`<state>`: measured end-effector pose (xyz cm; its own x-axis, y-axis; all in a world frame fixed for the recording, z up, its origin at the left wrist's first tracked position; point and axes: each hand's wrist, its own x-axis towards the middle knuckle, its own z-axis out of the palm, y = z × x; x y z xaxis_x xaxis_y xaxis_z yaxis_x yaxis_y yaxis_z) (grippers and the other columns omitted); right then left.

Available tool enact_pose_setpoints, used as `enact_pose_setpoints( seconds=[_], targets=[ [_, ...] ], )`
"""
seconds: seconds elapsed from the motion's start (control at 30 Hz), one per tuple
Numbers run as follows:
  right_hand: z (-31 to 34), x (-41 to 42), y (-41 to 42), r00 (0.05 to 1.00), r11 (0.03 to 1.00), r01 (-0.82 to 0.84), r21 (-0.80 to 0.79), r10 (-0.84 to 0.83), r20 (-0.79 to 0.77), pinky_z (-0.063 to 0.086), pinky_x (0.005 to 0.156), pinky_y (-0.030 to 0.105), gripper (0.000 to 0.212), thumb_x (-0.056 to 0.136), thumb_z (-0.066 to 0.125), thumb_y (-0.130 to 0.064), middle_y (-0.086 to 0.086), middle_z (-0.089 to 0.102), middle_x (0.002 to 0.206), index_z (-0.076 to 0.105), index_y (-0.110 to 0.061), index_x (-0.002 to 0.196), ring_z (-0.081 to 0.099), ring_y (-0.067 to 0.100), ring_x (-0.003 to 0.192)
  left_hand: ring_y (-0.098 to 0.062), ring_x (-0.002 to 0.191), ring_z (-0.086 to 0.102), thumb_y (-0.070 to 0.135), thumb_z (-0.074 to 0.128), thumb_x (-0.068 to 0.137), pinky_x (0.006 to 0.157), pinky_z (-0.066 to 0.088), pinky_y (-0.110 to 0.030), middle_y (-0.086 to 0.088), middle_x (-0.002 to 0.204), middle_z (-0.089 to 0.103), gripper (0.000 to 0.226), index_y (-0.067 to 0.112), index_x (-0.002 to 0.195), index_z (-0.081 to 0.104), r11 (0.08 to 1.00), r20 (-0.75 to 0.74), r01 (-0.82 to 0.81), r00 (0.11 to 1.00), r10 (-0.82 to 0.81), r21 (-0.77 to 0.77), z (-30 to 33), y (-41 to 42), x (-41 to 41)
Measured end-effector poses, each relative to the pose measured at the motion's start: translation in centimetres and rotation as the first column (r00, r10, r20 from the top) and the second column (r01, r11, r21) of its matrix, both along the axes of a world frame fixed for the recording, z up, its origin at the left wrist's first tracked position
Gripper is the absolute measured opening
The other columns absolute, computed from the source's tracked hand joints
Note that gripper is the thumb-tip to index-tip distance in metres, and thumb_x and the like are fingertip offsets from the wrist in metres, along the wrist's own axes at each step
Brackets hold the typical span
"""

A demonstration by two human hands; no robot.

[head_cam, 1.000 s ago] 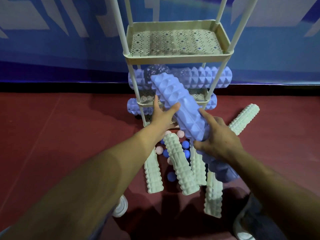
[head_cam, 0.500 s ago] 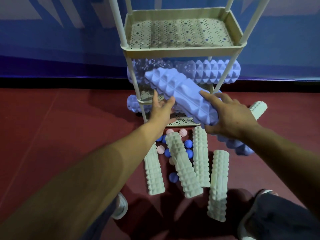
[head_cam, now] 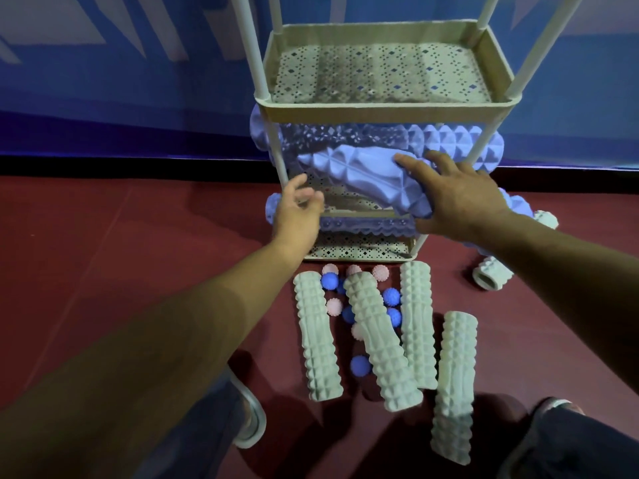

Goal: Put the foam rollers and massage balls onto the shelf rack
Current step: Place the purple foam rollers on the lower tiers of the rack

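The cream three-tier shelf rack [head_cam: 380, 110] stands against the blue wall, its top tray bare. A purple foam roller [head_cam: 359, 171] lies tilted in the middle tier's opening, in front of another purple roller [head_cam: 460, 141] stored there. My right hand [head_cam: 456, 197] grips the tilted roller's right part, fingers over the top and thumb below. My left hand [head_cam: 299, 209] hovers by the rack's front left post, fingers relaxed, holding nothing. A third purple roller [head_cam: 366, 224] lies on the bottom tier. Several pale green rollers [head_cam: 377, 337] and blue [head_cam: 359, 366] and pink balls [head_cam: 333, 305] lie on the floor.
Another pale green roller [head_cam: 491, 276] lies on the red floor to the right of the rack, partly behind my right arm. My feet show at the bottom, the left shoe [head_cam: 250, 420] beside the nearest rollers. A black baseboard runs along the wall behind the rack.
The purple roller swung from steeply tilted toward level and went into the middle tier. My left hand came off it and dropped to the left post. My right hand moved up and forward.
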<state>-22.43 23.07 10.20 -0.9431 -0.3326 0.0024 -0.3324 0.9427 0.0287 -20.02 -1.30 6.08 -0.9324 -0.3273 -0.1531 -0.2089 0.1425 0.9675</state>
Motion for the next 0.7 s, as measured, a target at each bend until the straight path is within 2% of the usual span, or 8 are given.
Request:
enact_pose_setpoints(
  seconds=[0.07,0.1,0.13,0.2,0.3,0.47,0.53,0.7],
  targets=[
    [-0.8,0.0,-0.3,1.0,1.0,0.014,-0.023,-0.014,0.004,0.048,0.089,0.054,0.11,0.065,0.08,-0.049,0.013,0.034,0.151,0.01,-0.046,0.151,0.052,0.046,0.118,-0.011,0.1,0.057,0.017,0.059,0.093,0.094,0.05,-0.036,0.002,0.122,0.051,0.035,0.015,0.127,0.053,0.961,-0.159,-0.209,0.971,0.181,-0.183,-0.4,-2.0,-0.4],
    [-1.3,0.0,-0.4,1.0,0.999,0.021,-0.034,-0.021,0.008,0.048,0.09,0.054,0.111,0.066,0.08,-0.051,0.013,0.034,0.152,0.009,-0.045,0.151,0.051,0.046,0.119,-0.013,0.108,0.054,0.017,0.059,0.092,0.098,0.047,-0.032,0.0,0.131,0.046,0.038,0.015,0.129,0.051,0.938,-0.209,-0.261,0.954,0.215,-0.227,-0.4,-3.1,-0.9],
    [-1.7,0.0,-0.5,0.999,0.998,0.03,-0.048,-0.029,0.014,0.046,0.092,0.054,0.112,0.067,0.079,-0.053,0.013,0.033,0.152,0.007,-0.045,0.151,0.05,0.046,0.121,-0.014,0.12,0.049,0.019,0.059,0.092,0.104,0.042,-0.028,-0.002,0.141,0.039,0.045,0.017,0.135,0.046,0.932,-0.22,-0.249,0.956,0.193,-0.262,-0.3,-4.2,-1.6],
    [-2.3,-0.1,-0.9,0.998,0.995,0.06,-0.082,-0.058,0.035,0.042,0.097,0.055,0.113,0.069,0.078,-0.053,0.01,0.029,0.155,0.004,-0.04,0.154,0.045,0.045,0.126,-0.015,0.14,0.032,0.025,0.058,0.093,0.112,0.031,-0.027,-0.001,0.158,0.022,0.056,0.023,0.145,0.038,0.926,-0.149,-0.09,0.988,0.037,-0.366,-0.1,-6.0,-3.2],
    [-2.9,-0.3,-2.3,0.995,0.99,0.093,-0.102,-0.09,0.04,0.039,0.101,0.056,0.117,0.068,0.08,-0.045,0.007,0.027,0.157,0.003,-0.031,0.156,0.044,0.044,0.128,-0.017,0.147,0.019,0.031,0.057,0.093,0.115,0.026,-0.03,0.001,0.163,0.008,0.05,0.03,0.141,0.045,0.864,-0.086,0.097,0.983,-0.159,-0.494,0.2,-7.5,-4.9],
    [-3.1,-1.4,-5.1,0.996,0.988,0.081,-0.128,-0.077,0.036,0.04,0.097,0.055,0.113,0.067,0.079,-0.04,0.006,0.032,0.154,0.008,-0.032,0.154,0.047,0.043,0.124,-0.022,0.15,0.011,0.037,0.06,0.092,0.12,0.022,-0.042,-0.004,0.164,0.002,0.044,0.032,0.135,0.053,0.84,-0.122,0.09,0.976,-0.181,-0.535,0.0,-8.9,-5.5],
    [-2.7,-2.0,-5.8,0.997,0.988,0.072,-0.137,-0.069,0.028,0.042,0.095,0.055,0.11,0.067,0.079,-0.039,0.007,0.035,0.151,0.011,-0.031,0.153,0.048,0.044,0.122,-0.025,0.15,0.006,0.044,0.061,0.091,0.12,0.018,-0.046,-0.003,0.164,0.0,0.045,0.035,0.135,0.054,0.831,-0.093,0.092,0.981,-0.17,-0.548,0.2,-9.1,-5.6],
    [-0.5,-3.4,-7.3,1.0,0.998,0.029,-0.051,-0.029,0.002,0.04,0.094,0.055,0.099,0.071,0.076,-0.047,0.015,0.044,0.142,0.019,-0.025,0.149,0.049,0.046,0.119,-0.028,0.15,-0.007,0.046,0.065,0.088,0.119,0.008,-0.039,-0.003,0.164,-0.004,0.04,0.034,0.125,0.06,0.817,-0.066,0.1,0.984,-0.166,-0.567,1.0,-9.3,-5.9]
  ],
)
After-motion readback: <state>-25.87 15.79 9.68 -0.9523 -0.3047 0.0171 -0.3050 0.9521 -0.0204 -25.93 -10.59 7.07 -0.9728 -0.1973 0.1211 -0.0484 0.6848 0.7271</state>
